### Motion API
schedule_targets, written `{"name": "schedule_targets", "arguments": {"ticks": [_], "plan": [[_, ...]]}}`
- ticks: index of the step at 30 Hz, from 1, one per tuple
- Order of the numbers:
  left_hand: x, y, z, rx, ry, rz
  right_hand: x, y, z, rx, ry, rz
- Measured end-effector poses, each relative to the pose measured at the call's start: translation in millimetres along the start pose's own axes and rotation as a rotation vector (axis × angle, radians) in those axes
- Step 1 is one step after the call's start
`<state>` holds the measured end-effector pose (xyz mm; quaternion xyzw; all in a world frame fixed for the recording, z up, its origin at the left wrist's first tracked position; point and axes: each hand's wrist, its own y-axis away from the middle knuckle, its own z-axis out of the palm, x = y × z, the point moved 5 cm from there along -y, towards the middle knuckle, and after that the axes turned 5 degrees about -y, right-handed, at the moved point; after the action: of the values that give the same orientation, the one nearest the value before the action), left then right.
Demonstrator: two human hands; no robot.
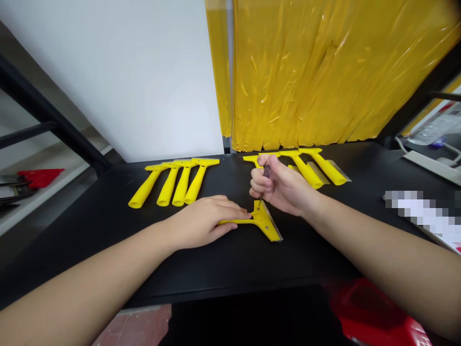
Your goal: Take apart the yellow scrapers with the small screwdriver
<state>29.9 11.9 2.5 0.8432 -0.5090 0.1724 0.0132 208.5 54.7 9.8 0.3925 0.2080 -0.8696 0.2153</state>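
Observation:
A yellow scraper (264,222) with a metal blade along its wide head lies flat on the black table. My left hand (211,218) is closed over its handle and presses it down, hiding most of the handle. In my right hand (279,185) is a screwdriver (267,171) with a dark handle, fingers wrapped round it. The shaft points down, its tip at the far screw of the scraper head. A second screw (267,228) shows nearer to me on the same head.
Several yellow scrapers (196,181) lie in a row at the back left. More scrapers (327,167), some with blades beside them, lie behind my right hand. A white panel (144,77) and yellow plastic sheeting (306,77) stand along the back edge of the black table (118,254).

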Motion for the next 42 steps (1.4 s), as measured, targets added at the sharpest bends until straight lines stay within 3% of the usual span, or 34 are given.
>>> {"name": "schedule_targets", "arguments": {"ticks": [5,9,17,22,29,36,42], "plan": [[0.4,0.2,0.6,-0.005,-0.001,-0.004,-3.2,-0.1,-3.1,0.051,0.043,-0.037],[-2.1,1.9,3.0,-0.015,-0.006,-0.024,-1.0,0.6,0.9,-0.011,0.042,-0.001],[-0.4,1.7,0.8,0.000,0.014,-0.017,-6.2,0.8,-1.9,0.036,0.091,-0.088],[-1.4,3.9,-0.9,0.000,0.031,-0.022,-2.6,1.9,3.3,-0.039,0.081,-0.004],[-3.3,3.1,-0.6,0.013,0.057,-0.030,-3.4,3.1,0.2,0.039,0.067,-0.086],[-2.6,0.0,-3.1,0.013,0.096,-0.047,-0.5,3.4,5.8,-0.036,0.088,-0.021],[-3.8,-1.1,-3.7,0.035,0.120,-0.067,-4.0,2.7,2.9,0.037,0.086,-0.092]]}}
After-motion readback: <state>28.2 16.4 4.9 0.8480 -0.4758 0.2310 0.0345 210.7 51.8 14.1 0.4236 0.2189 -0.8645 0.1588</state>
